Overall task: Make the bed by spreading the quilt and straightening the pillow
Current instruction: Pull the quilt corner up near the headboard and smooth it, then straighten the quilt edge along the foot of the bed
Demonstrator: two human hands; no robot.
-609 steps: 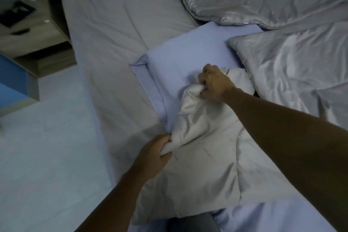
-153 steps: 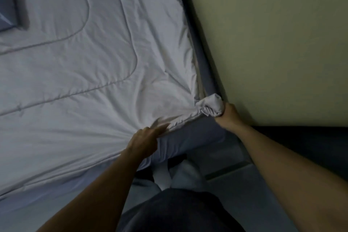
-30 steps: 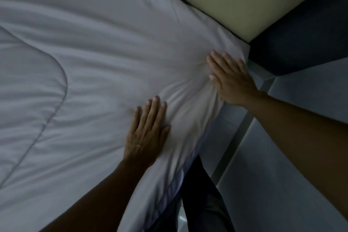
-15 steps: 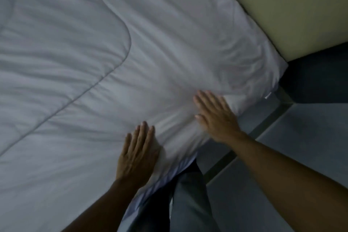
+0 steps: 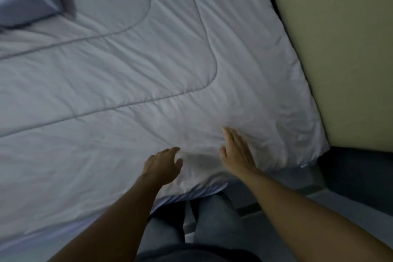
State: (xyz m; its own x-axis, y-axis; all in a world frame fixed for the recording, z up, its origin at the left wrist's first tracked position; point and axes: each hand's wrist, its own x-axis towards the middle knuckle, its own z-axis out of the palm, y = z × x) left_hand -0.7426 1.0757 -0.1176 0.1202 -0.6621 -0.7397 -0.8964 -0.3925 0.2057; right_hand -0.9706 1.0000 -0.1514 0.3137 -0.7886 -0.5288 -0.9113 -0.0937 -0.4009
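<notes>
The pale grey quilt fills most of the view. It lies spread flat over the bed, with curved stitched lines running across it and fine creases gathered near its close edge. Its far right side runs along a yellowish wall, and its near right corner reaches the corner of the bed. Below that corner lies a grey floor. The person's legs, in grey trousers, stand against the near side of the bed. In the upper left corner the blue-grey pillow rests on the quilt, only partly in view, with one corner pointing toward the middle of the bed. A narrow band of bluish sheet shows under the quilt's close edge, just above the legs. Both forearms reach in from the bottom. The right hand lies flat on the quilt near the edge with its fingers straight and together, its grip open and holding nothing, amid a fan of small wrinkles. The left hand is just beside it, also over the quilt's edge, with fingers loosely bent and nothing held. Whether its fingertips touch the cloth is hard to tell in the blur.
</notes>
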